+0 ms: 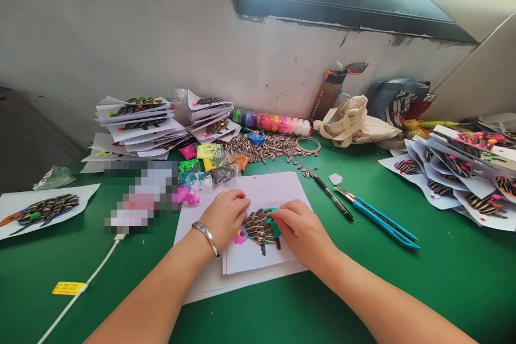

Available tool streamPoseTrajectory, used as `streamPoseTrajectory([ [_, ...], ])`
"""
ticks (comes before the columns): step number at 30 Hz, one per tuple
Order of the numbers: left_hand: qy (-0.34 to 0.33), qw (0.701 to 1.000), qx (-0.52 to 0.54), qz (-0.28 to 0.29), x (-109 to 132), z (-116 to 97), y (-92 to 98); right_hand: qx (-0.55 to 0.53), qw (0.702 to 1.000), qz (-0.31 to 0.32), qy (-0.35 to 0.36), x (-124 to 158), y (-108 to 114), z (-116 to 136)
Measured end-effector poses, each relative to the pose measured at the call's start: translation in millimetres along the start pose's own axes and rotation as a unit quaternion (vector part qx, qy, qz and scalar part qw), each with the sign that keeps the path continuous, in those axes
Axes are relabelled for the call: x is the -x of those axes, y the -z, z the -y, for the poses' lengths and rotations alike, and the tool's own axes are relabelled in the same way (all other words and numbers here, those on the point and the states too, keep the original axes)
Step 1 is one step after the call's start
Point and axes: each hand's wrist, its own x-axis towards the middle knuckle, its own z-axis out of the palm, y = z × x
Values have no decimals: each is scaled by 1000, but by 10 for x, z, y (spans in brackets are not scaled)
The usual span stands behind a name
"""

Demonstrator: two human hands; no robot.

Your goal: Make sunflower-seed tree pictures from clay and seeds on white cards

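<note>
A white paper card (250,262) lies on larger white sheets (278,183) before me. On it is an animal figure of striped sunflower seeds (258,226) set in green clay (275,227), with a pink clay head (241,236) and black legs. My left hand (226,220), a silver bangle at its wrist, rests at the figure's left with curled fingers; anything between them is hidden. At the upper right edge of the green clay, my right hand (304,231) has thumb and fingertips pinched together. What they hold cannot be made out.
Behind the sheets lie loose sunflower seeds (278,145), a tape ring (308,144) and bagged clay (209,151). A pen (332,197) and blue tweezers (382,220) are at right. Stacks of seed pictures (141,123) stand at left and right. A white cable (100,269) crosses the left side.
</note>
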Motion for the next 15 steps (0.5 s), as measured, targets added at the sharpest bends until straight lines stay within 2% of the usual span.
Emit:
streamPoseTrajectory([
  [15,-2,1000,18,-8,11,4,-33,1,1000,22,7,2,-74,8],
])
